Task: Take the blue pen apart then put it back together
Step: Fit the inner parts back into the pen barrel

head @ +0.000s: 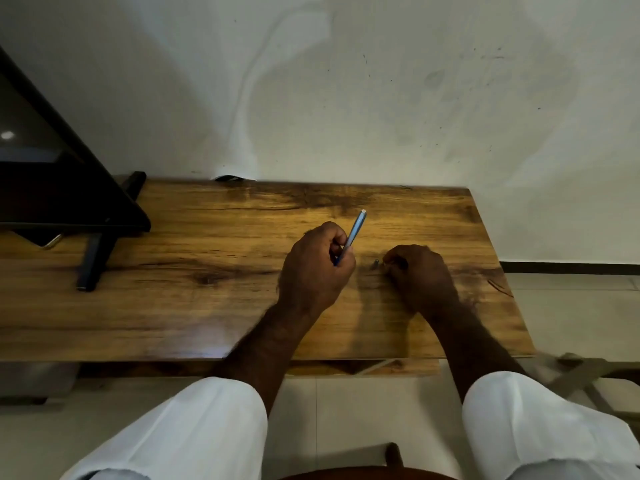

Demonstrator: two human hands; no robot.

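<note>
My left hand [317, 268] is closed around the blue pen barrel [354, 232], which sticks up and away from me, its pale end pointing toward the wall. My right hand [420, 275] rests on the wooden table [207, 306] just to the right, its fingers curled. A small dark pen part [375, 264] lies on the table at the right hand's fingertips; I cannot tell whether the fingers grip it. The lower end of the barrel is hidden inside my left fist.
A black monitor [52, 174] on a dark stand [93, 261] occupies the table's left end. A white wall rises directly behind the table. The table's right edge [502, 265] lies close to my right hand, with tiled floor beyond.
</note>
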